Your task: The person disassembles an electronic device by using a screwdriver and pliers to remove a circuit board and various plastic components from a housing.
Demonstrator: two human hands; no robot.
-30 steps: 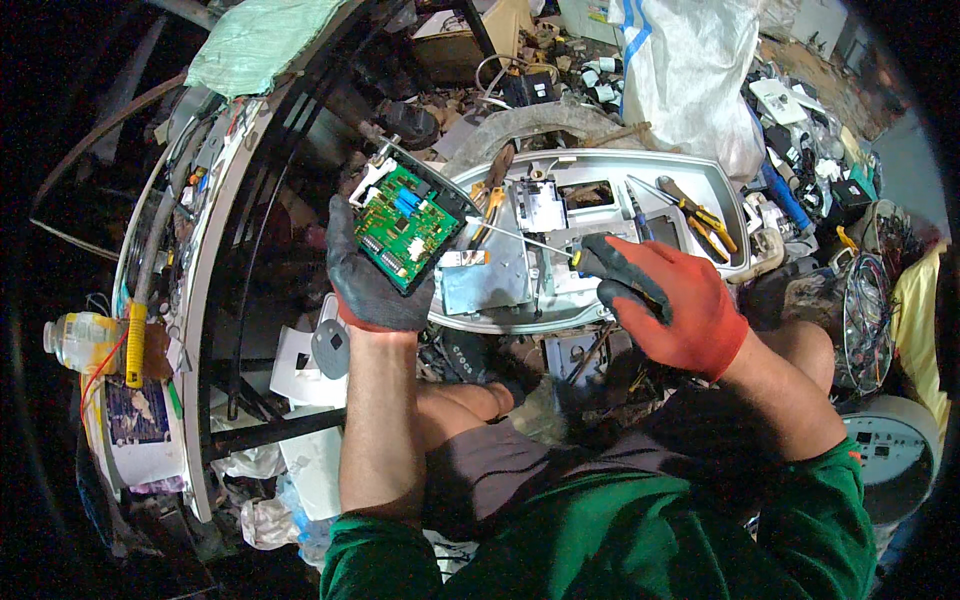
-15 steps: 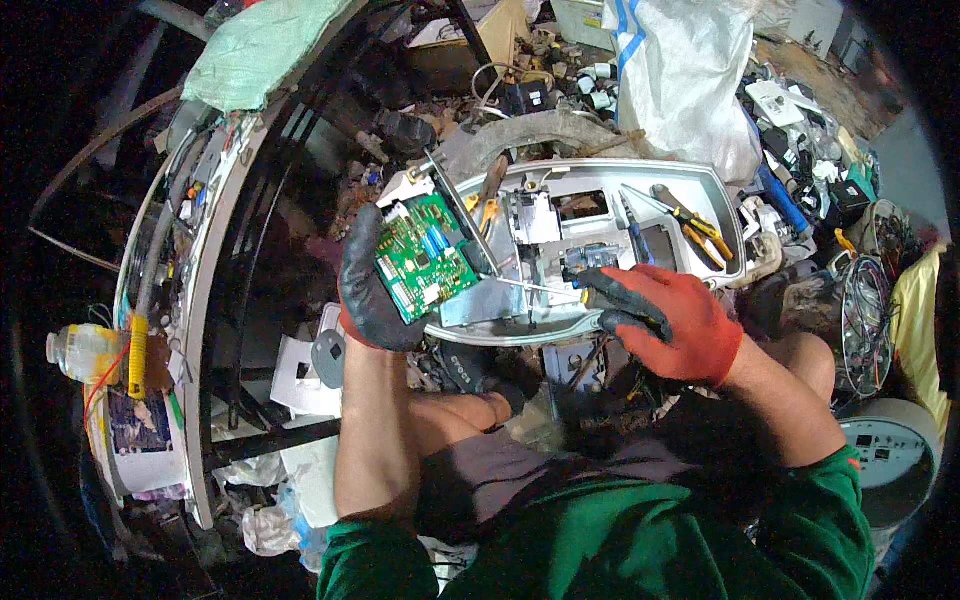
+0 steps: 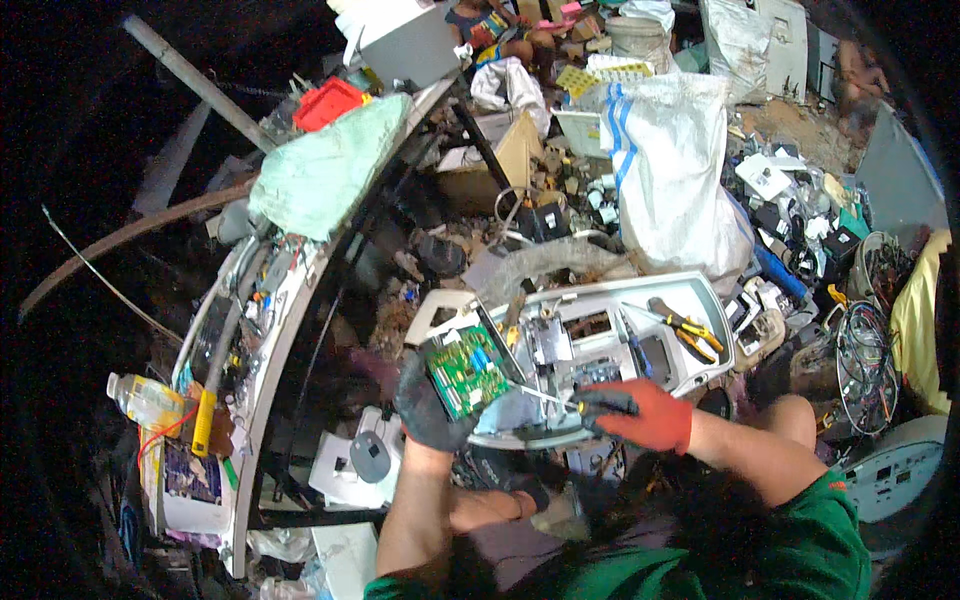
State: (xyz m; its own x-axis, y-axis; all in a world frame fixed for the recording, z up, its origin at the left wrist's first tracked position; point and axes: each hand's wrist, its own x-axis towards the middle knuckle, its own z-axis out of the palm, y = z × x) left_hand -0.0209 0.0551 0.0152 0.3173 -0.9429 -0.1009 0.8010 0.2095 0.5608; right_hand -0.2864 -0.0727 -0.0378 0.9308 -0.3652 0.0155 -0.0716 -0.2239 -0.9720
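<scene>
In my gloved left hand (image 3: 428, 405), closed around its left side, is a green circuit board (image 3: 466, 368) set in a dark-edged frame and tilted toward me. My right hand (image 3: 645, 412), in a red and black glove, grips a screwdriver (image 3: 543, 398). Its thin metal shaft points left, the tip close to the board's right edge; whether they touch I cannot tell. Beneath both hands lies a long pale plastic casing (image 3: 722, 318), open side up. Yellow-and-black pliers (image 3: 692, 330) and a blue-handled tool (image 3: 640, 357) rest inside it, beside metal parts.
On the left runs a long metal-framed rack (image 3: 290, 330) bearing a pale green sack (image 3: 330, 165) and a plastic bottle (image 3: 150, 403). A large white sack (image 3: 672, 180) stands beyond the casing. Scrap parts (image 3: 790, 215) and a wire bundle (image 3: 866, 355) lie to the right. Another person (image 3: 500, 35) sits far back.
The view has tilted upward, so hands and casing sit lower in the picture and more background shows. Both hands keep their holds on the board and the screwdriver.
</scene>
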